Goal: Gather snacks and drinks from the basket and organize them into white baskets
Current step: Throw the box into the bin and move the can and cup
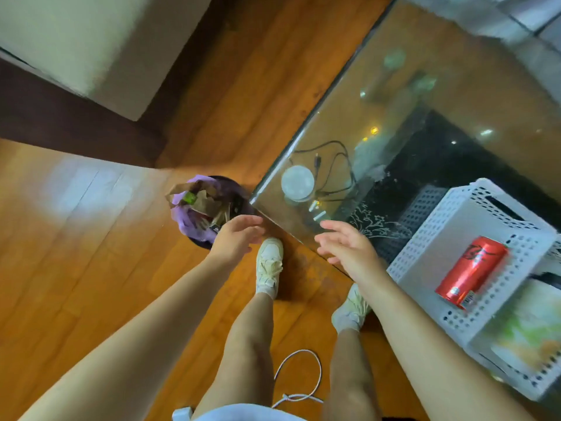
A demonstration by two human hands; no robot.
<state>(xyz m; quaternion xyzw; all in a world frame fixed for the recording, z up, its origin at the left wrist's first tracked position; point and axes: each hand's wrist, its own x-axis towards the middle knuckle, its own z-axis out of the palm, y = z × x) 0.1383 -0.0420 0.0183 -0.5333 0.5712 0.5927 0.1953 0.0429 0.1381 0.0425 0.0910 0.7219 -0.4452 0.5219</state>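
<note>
A white perforated basket (431, 238) stands on the glass table at the right, and a red drink can (470, 270) lies on its side inside it. A second white basket (516, 381) sits closer to me at the lower right, with a blurred pale packet in it. My left hand (235, 238) is held out with relaxed fingers, empty, just over the rim of a dark bin lined in purple (188, 215). Over the table's near corner my right hand (346, 243) hovers, fingers straight, holding nothing.
The glass table (379, 95) fills the upper right, its sharp corner between my hands; a round white disc (297, 182) and a black cable (334, 159) lie on it. Brown paper fills the bin. A white cord (299, 378) lies on the wooden floor by my feet.
</note>
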